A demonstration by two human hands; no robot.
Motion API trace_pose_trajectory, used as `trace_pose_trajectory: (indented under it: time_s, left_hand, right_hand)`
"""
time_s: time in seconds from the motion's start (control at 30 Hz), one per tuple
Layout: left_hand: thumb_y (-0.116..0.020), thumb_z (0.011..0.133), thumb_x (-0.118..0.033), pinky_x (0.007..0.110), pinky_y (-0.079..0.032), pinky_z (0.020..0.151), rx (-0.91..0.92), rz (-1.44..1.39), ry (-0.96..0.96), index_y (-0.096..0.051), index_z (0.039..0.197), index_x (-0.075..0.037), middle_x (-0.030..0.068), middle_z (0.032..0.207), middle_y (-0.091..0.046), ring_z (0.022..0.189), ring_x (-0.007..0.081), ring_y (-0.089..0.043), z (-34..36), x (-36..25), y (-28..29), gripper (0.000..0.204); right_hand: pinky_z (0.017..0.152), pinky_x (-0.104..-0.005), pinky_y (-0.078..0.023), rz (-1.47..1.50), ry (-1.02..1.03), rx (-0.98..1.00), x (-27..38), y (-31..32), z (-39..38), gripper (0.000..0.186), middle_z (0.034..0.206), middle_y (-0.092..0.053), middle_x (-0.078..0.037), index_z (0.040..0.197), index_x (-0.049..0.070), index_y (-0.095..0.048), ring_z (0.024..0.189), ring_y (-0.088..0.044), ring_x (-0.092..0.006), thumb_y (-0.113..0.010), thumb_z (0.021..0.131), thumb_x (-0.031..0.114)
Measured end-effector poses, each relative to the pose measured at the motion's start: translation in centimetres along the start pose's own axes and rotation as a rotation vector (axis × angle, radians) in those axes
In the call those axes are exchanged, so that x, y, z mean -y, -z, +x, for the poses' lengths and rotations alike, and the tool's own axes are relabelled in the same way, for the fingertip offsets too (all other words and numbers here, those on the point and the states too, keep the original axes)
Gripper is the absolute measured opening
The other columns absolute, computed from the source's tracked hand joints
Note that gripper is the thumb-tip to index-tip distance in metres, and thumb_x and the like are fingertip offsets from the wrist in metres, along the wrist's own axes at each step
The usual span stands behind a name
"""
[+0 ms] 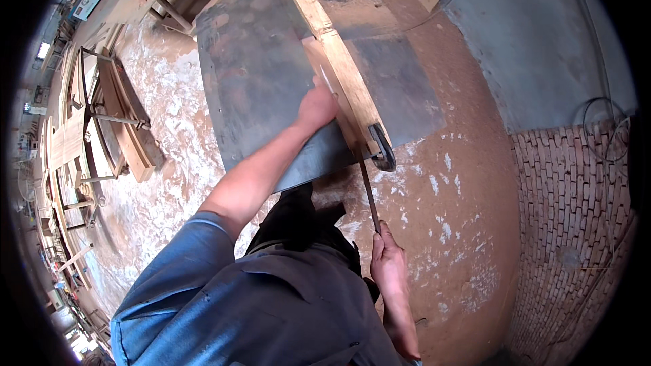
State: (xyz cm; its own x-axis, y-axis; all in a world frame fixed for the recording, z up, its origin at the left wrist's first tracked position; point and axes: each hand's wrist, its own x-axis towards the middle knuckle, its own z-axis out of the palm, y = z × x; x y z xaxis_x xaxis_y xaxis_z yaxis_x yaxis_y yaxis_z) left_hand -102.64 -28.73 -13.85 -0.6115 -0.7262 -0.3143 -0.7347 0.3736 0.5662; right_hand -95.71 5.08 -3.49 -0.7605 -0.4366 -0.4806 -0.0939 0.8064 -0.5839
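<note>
A wooden batten lies lengthwise over a dark sheet-metal panel. A black clamp sits at its near end. Along the batten's left side runs a thin reddish-brown strip. My left hand is closed over this strip, fingers bent; a narrow pale sliver shows beside the fingertips, and what they hold is unclear. Lower right, my right hand grips the near end of a dark narrow bar. This bar slants up toward the batten's near end, where its far end is hard to make out.
At left, stacked boards rest on a metal-framed rack. Another bench with wood stands at the far left. A brick wall with a looped cable rises at right. The brown floor has white splotches.
</note>
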Motion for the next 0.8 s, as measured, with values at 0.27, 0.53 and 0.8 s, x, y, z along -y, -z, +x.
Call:
trace_pose_trajectory:
  time_s: [0.27,0.53,0.8]
  left_hand:
    - [-0.050,0.093,-0.023,0.049,-0.050,0.087,-0.051,0.057,-0.014,-0.041,0.120,0.010,0.0332,0.101,-0.064,0.096,0.0458,-0.063,7.1,1.8,2.9,0.043]
    - [-0.051,0.094,-0.023,0.041,-0.053,0.069,-0.006,0.002,0.031,-0.039,0.126,0.010,0.0243,0.091,-0.068,0.070,0.0320,-0.067,13.7,3.0,5.7,0.047]
    - [-0.048,0.093,-0.022,0.039,-0.052,0.070,0.015,-0.064,0.068,-0.047,0.115,0.011,0.0191,0.079,-0.069,0.068,0.0293,-0.069,21.6,4.0,10.5,0.039]
  right_hand:
    - [0.057,-0.0436,-0.047,0.001,0.060,0.004,5.4,-0.8,5.0,0.039,0.066,-0.057,-0.027,0.130,0.006,-0.058,0.058,-0.061,-0.0373,-0.050,0.099,0.028]
    - [0.070,-0.0516,-0.051,-0.039,0.015,0.073,10.4,-2.2,9.7,0.039,0.084,-0.064,-0.030,0.130,0.004,-0.056,0.080,-0.064,-0.0474,-0.048,0.100,0.026]
    - [0.084,-0.0487,-0.050,0.009,0.133,0.002,16.7,-4.5,15.7,0.035,0.105,-0.064,-0.028,0.127,0.005,-0.058,0.101,-0.060,-0.0451,-0.050,0.099,0.024]
